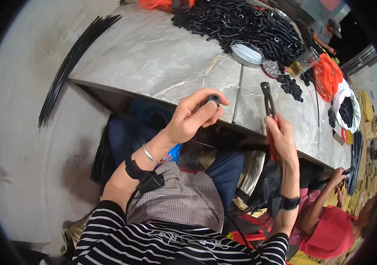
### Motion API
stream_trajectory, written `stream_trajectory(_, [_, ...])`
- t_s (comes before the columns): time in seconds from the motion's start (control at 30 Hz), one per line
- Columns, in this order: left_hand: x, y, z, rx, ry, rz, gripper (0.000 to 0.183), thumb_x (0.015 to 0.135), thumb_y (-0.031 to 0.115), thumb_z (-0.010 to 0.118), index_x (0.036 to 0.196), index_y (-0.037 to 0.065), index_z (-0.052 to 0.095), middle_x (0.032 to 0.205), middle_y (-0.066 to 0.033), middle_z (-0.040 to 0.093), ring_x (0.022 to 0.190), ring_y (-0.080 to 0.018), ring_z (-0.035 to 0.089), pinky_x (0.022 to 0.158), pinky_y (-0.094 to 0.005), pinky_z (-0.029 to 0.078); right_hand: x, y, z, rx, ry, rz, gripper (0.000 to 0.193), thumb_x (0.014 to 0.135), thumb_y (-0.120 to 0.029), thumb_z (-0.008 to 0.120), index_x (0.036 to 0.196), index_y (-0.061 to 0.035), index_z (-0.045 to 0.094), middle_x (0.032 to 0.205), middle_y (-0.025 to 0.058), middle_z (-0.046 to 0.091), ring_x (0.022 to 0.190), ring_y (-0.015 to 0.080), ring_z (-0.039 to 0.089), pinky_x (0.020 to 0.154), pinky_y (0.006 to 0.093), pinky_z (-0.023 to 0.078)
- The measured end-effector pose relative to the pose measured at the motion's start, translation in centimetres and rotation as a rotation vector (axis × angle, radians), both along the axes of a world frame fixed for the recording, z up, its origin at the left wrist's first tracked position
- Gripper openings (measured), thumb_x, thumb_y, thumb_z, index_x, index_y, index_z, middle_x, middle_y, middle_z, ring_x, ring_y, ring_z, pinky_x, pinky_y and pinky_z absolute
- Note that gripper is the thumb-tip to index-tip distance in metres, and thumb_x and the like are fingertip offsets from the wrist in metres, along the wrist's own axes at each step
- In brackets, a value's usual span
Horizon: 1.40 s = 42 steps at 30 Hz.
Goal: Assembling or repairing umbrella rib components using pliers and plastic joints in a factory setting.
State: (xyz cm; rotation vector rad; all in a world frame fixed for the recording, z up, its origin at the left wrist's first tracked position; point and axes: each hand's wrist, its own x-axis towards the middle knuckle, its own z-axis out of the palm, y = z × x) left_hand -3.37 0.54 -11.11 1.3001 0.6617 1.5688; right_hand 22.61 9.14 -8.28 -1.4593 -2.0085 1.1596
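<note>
Near the table's front edge, my left hand (190, 117) pinches a short black tube piece (214, 99) between thumb and fingers, its round hole facing up. To the right, my right hand (284, 140) is wrapped round the red handles of a pliers-like tool (268, 99). Its long dark head points away from me over the table, with a small hole near the tip. The tool and the tube piece are apart. Between my hands, a thin dark rod (239, 92) lies on the grey marbled table (153, 62).
A large heap of black tubes (250, 26) covers the far side. Near it are a round tin of pale sticks (247, 54), a small dish (270, 69), a glass jar (303, 62) and black rings (290, 87). Long black rods (71, 62) overhang the left edge. A co-worker (329, 229) sits at right.
</note>
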Motion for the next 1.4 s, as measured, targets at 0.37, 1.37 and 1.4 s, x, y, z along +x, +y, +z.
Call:
stream_trajectory(0.37, [1.7,0.1,-0.7,-0.090,-0.044,0.115,0.047,0.100,0.039,0.039,0.110,-0.002,0.060,0.064,0.0055,0.038,0.052,-0.0012,0.032,0.046,-0.0168,0.023,-3.1,-7.9,3.8,0.242,-0.070,0.341,0.036,0.086,-0.004,0.057,0.121,0.0029,0.051,0.101,0.0212,0.060,0.091,0.0370,0.060,0.080,0.0373,0.047])
stream_trajectory(1.37, [4.1,-2.9,-0.5,-0.175,0.005,0.207,0.039,0.089,0.028,0.043,0.079,-0.002,0.067,0.067,-0.0023,0.056,0.055,-0.0041,0.044,0.049,-0.0197,0.032,-1.7,-15.0,1.7,-0.327,0.153,0.200,0.034,0.075,-0.013,0.076,0.097,0.0007,0.054,0.061,0.0015,0.051,0.047,0.0059,0.046,0.043,0.0237,0.037])
stream_trajectory(1.4, [4.3,-2.7,-0.4,-0.176,0.004,0.201,0.039,0.089,0.028,0.043,0.079,-0.002,0.067,0.067,-0.0023,0.056,0.055,-0.0041,0.044,0.049,-0.0197,0.032,-1.7,-15.2,1.7,-0.038,0.002,0.214,0.033,0.070,-0.009,0.077,0.091,-0.0010,0.054,0.060,-0.0017,0.048,0.046,0.0046,0.044,0.042,0.0216,0.035])
